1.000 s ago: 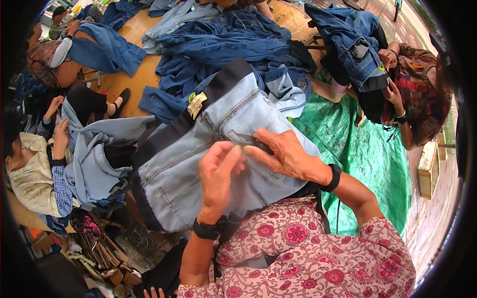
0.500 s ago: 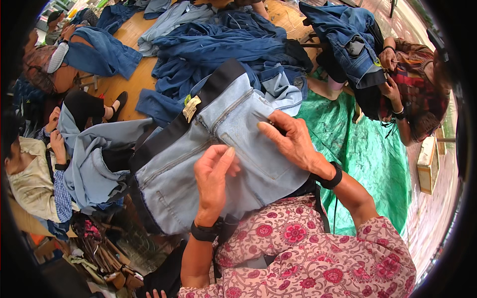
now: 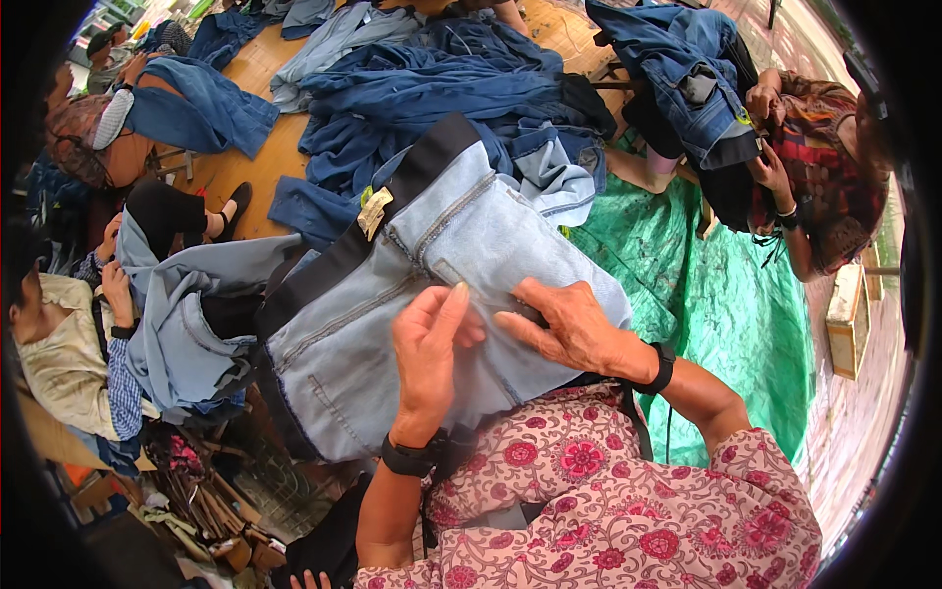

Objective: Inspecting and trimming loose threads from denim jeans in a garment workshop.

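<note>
A pair of light-blue jeans (image 3: 510, 231), with its seams and pocket outlines showing, lies spread across my lap. It has a wide black waistband (image 3: 432, 162) and a small tan label (image 3: 374, 212) beside the band. Just above the middle of the denim, my left hand (image 3: 427, 344) is raised, its thumb pressed toward curled fingers; anything pinched there is too small to make out. To its right, my right hand (image 3: 579, 329) hovers low over the cloth, thumb and forefinger apart, with nothing visible between them. Its other fingers are partly hidden.
A large heap of blue jeans (image 3: 422, 88) covers the wooden table (image 3: 260, 69) ahead. Green sheeting (image 3: 726, 324) lies at right. Co-workers handle denim: one at left with light-blue jeans (image 3: 191, 304), another at right with dark jeans (image 3: 677, 83). Scraps (image 3: 211, 510) lie lower left.
My right hand has come down and slightly left over the denim, nearer my left hand, and its thumb and forefinger are wider apart. My left hand has shifted slightly right.
</note>
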The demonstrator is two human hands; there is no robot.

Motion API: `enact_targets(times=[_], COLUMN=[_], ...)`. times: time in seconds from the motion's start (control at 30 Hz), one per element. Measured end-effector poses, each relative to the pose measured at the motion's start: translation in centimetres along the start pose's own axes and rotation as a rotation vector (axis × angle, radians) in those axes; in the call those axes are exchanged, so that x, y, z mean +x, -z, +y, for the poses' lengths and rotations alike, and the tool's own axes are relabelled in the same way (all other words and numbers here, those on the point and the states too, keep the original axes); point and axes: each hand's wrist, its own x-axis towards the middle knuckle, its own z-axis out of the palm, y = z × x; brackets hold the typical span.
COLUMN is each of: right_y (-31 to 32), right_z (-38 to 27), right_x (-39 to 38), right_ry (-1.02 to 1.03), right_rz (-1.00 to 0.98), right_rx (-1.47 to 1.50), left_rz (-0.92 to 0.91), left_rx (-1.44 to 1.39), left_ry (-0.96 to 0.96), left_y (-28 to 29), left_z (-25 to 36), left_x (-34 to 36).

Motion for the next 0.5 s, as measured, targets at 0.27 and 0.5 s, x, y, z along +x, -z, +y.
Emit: enact_targets(times=[0.27, 0.5], right_y=[-0.9, -0.6], right_z=[-0.7, -1.2], right_x=[-0.4, -0.3], right_ry=[-0.109, -0.162], right_rz=[0.016, 0.029], right_rx=[0.057, 0.133], left_rz=[-0.005, -0.013], left_rx=[-0.136, -0.241], left_ry=[0.082, 0.096], left_y=[0.2, 0.2], left_z=[-0.6, -0.9], left_x=[-0.1, 0.0])
